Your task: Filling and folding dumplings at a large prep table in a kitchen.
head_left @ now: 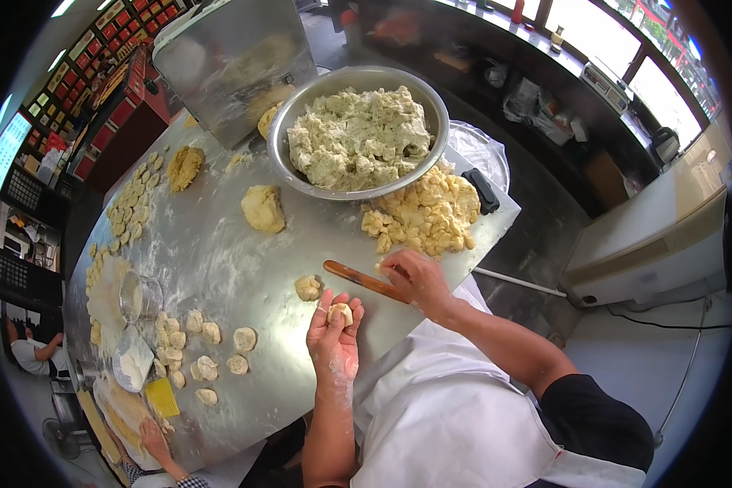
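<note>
My left hand is palm up, fingers curled around a small dough ball with a pale top. Just right of it, my right hand grips a flat wooden stick whose rounded tip points left over the table. A bit of dough seems to show at the right fingertips. One loose dough lump lies on the metal table, close beyond my left fingertips. Beyond my right hand sits a heap of yellow dough chunks.
A steel bowl of crumbly, green-flecked mixture stands at the back, near a metal machine. A large dough lump lies mid-table. Several dough balls, a yellow scraper and a co-worker's hand are at left.
</note>
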Demonstrator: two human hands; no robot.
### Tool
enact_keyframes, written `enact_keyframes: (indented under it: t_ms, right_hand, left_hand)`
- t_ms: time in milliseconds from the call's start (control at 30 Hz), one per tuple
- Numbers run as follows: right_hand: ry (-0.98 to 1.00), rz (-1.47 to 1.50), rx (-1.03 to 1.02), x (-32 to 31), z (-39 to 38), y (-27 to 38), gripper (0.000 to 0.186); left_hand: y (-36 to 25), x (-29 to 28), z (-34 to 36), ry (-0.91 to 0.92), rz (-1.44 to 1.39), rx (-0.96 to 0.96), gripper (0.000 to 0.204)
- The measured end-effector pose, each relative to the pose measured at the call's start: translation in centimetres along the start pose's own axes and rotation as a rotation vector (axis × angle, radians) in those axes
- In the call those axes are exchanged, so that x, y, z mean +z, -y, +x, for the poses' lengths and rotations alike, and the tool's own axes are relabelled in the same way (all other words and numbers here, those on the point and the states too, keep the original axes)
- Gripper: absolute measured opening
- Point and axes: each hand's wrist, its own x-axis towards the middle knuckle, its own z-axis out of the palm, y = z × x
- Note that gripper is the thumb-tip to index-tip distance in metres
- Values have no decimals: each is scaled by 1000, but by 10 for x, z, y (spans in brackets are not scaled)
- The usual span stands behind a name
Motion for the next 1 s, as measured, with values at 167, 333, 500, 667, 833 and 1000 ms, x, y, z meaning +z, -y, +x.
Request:
enact_keyframes:
  t_ms: [167, 333, 500, 667, 833, 1000]
  right_hand:
    - [73, 154, -288, 26, -24, 33, 12]
    - [5, 332, -319, 28, -25, 28, 18]
    - [104, -554, -464, 7, -12, -28, 30]
    - [-92, -337, -475, 5, -16, 12, 41]
    - [98, -279, -672, 33, -41, 31, 67]
    - [216, -288, -687, 28, -36, 23, 73]
  left_hand:
    - [1, 15, -3, 145, -257, -172, 49]
    - [3, -5, -5, -39, 67, 7, 51]
    - [-19, 0, -12, -26, 33, 130, 62]
    - [-6, -12, -14, 20, -86, -35, 57]
    - [0, 21, -18, 94, -149, -61, 46]
    - [2, 1, -26, 155, -80, -212, 46]
